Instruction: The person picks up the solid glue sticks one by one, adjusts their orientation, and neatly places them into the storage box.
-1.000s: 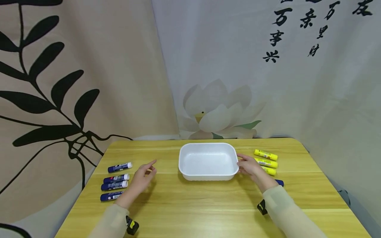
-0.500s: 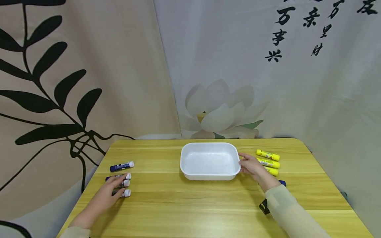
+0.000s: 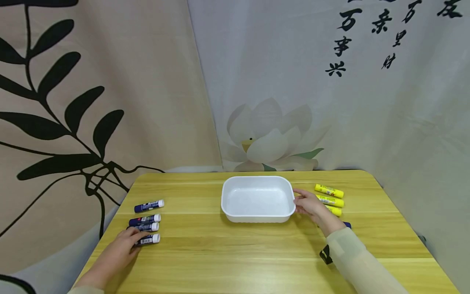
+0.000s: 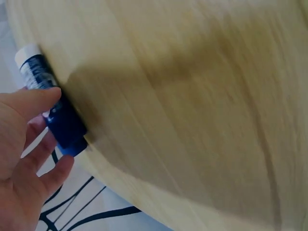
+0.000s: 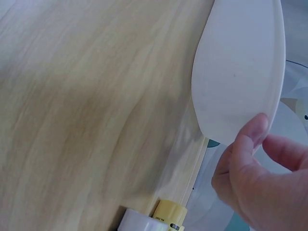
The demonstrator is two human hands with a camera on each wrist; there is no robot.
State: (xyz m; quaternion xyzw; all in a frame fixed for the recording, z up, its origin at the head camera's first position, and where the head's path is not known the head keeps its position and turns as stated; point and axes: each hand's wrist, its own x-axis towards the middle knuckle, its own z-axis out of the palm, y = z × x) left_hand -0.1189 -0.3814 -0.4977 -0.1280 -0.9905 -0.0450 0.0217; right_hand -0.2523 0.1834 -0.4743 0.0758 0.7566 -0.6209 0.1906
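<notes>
At the table's left side my left hand point(image 3: 123, 247) pinches the nearest blue glue stick point(image 3: 148, 239), whose white cap points right. In the left wrist view the thumb and fingers of the hand point(image 4: 29, 154) lie around the blue stick point(image 4: 62, 118). The right hand point(image 3: 312, 207) holds the right rim of a white rectangular tray point(image 3: 258, 219). In the right wrist view that hand point(image 5: 260, 178) has its fingertips on the edge of the tray point(image 5: 236, 72). Nothing lies inside the tray.
Several blue sticks with white caps point(image 3: 149, 206) lie beyond the left hand. Yellow sticks point(image 3: 329, 190) lie right of the tray, and a blue end point(image 3: 347, 225) shows beside the right forearm. A printed curtain point(image 3: 279, 81) hangs behind the table point(image 3: 235, 261).
My left hand has come back and left from beside the tray, over the blue sticks, to the nearest one, and has taken hold of it. The right hand stays at the tray.
</notes>
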